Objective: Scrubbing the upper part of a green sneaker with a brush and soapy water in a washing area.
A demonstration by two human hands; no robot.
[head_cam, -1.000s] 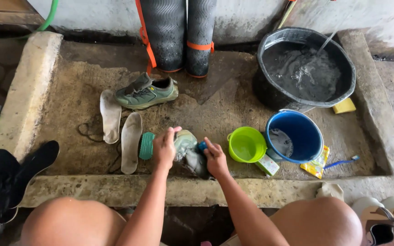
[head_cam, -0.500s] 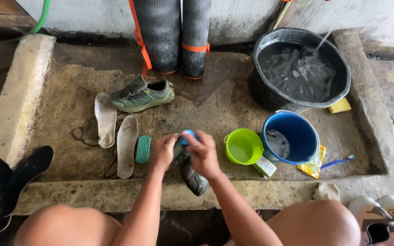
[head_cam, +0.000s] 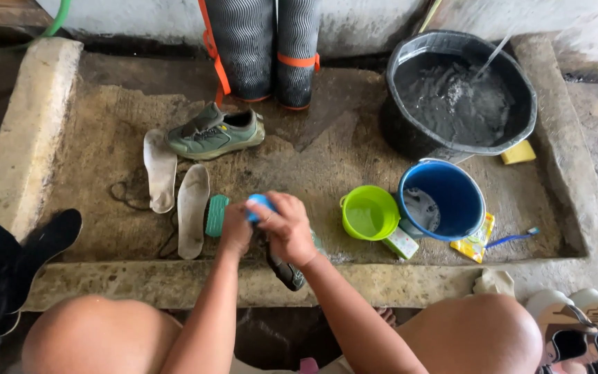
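A dark shoe (head_cam: 286, 269) is being gripped by the left hand (head_cam: 235, 232) at the front edge of the concrete wash basin (head_cam: 105, 138), while a blue brush (head_cam: 258, 206) is being pressed onto it by the right hand (head_cam: 289, 228). A green brush (head_cam: 216, 215) is lying just beside the left hand, next to two pale insoles (head_cam: 176, 187). A green shoe (head_cam: 217, 131) is resting farther back. A green scoop (head_cam: 369, 212) and a blue bucket (head_cam: 443, 201) are standing to the right, touching each other. Water is being poured into a black tub (head_cam: 459, 90) behind them.
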